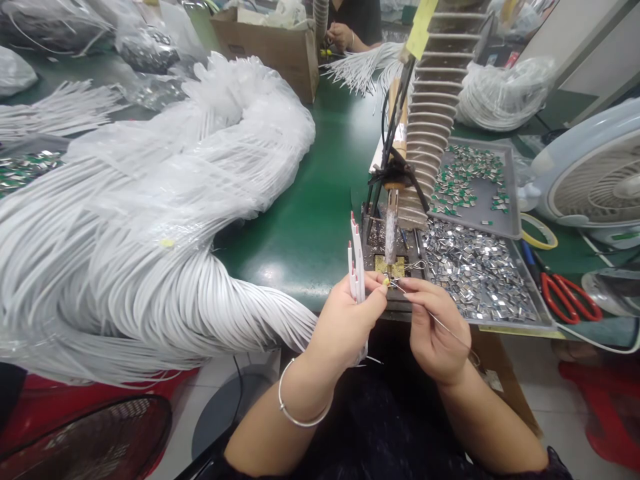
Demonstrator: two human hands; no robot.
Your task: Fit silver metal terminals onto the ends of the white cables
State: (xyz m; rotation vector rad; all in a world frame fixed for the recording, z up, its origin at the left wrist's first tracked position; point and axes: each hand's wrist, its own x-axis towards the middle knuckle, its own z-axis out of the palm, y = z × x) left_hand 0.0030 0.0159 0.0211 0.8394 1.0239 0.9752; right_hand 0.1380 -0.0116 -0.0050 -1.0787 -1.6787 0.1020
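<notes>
My left hand (353,317) is closed around several white cables (359,263) whose stripped ends show red wire. Its thumb and forefinger meet at a tiny part under the soldering iron, too small to make out. In a pinch, my right hand (437,327) holds a thin solder wire (440,322) that trails down past the wrist. The solder's tip reaches the left fingertips. A soldering iron (391,227) is fixed pointing down, its tip just above my fingers and a yellowish sponge-like pad (383,265).
A big bundle of white cables (150,233) covers the left. Trays of metal connector shells (475,270) and small green boards (467,177) lie right, near red-handled scissors (570,297) and a fan (600,173). A ribbed hose (440,100) hangs beside the iron. Another person's hand (340,37) shows at the back.
</notes>
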